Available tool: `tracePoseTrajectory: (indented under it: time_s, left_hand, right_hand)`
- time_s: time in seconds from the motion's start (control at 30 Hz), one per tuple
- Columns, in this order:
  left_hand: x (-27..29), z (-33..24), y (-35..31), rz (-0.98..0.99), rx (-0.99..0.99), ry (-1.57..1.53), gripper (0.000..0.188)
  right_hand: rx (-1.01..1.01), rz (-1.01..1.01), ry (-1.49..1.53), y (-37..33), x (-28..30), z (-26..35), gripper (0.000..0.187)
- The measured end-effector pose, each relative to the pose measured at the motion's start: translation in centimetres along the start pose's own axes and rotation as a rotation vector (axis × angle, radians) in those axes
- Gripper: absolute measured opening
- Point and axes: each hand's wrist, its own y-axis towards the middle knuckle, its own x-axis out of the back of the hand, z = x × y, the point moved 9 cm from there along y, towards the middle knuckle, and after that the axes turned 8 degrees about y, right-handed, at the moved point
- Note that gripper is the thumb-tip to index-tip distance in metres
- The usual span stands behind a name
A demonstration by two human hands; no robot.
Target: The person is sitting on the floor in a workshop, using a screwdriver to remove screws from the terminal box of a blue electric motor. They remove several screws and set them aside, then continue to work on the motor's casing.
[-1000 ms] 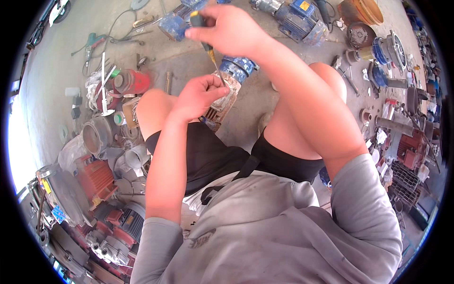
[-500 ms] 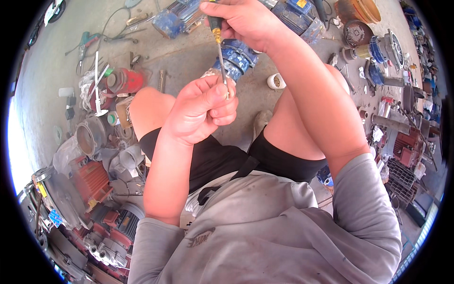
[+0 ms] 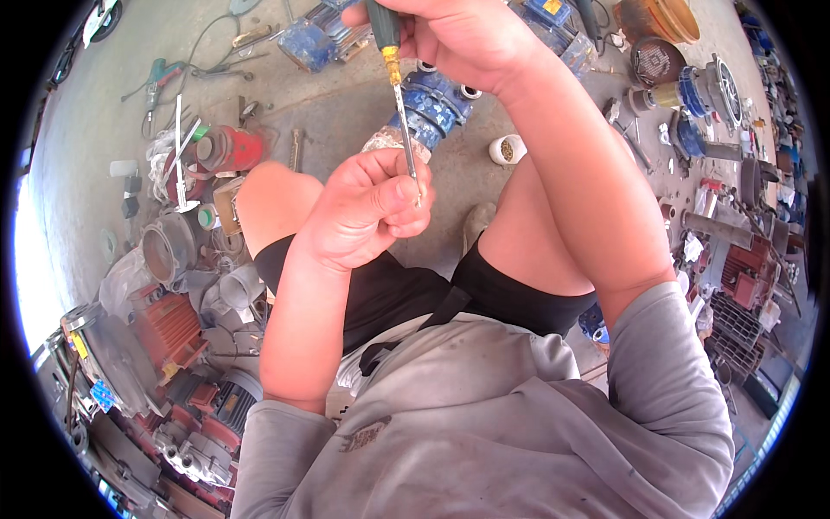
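A screwdriver (image 3: 403, 117) with a dark green handle and yellow collar slants down between my hands. At the top edge of the picture, my right hand (image 3: 462, 39) is closed on the handle, partly cut off by the frame. Lower down, my left hand (image 3: 372, 208) is closed, with thumb and fingers pinching the shaft near its tip. A tiny brass-coloured bit shows at the tip; I cannot make out what it is. Behind the shaft, a blue pump-like part (image 3: 432, 108) with chipped paint lies on the floor beyond my knees.
A white cup of small pieces (image 3: 507, 150) stands by my right leg. To the left are a red cylindrical part (image 3: 229, 149), a power drill (image 3: 158, 78) and an orange-red motor (image 3: 169, 329). An orange bucket (image 3: 657, 22) and scattered machine parts lie to the right.
My right hand has shifted slightly up and right, and the screwdriver's handle has swung slightly left. My left hand stays pinched near the tip, hardly moved.
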Motion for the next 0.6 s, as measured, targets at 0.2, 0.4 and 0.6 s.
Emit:
tracePoseTrajectory:
  time_s: [0.2, 0.4, 0.6]
  left_hand:
    - [4.9, -0.4, -0.4, -0.325, 0.132, 0.591, 0.014]
    - [10.9, 1.1, -0.9, -0.53, 0.352, 1.298, 0.024]
    - [16.4, 4.7, -0.6, -0.469, 0.443, 1.705, 0.026]
  right_hand:
    - [0.059, 0.147, -0.717, 0.4, 1.0, 0.5, 0.033]
    - [0.175, 0.001, -1.411, 1.2, 2.9, -3.4, 0.044]
    - [0.076, 0.144, -1.542, 1.9, 3.9, -10.4, 0.037]
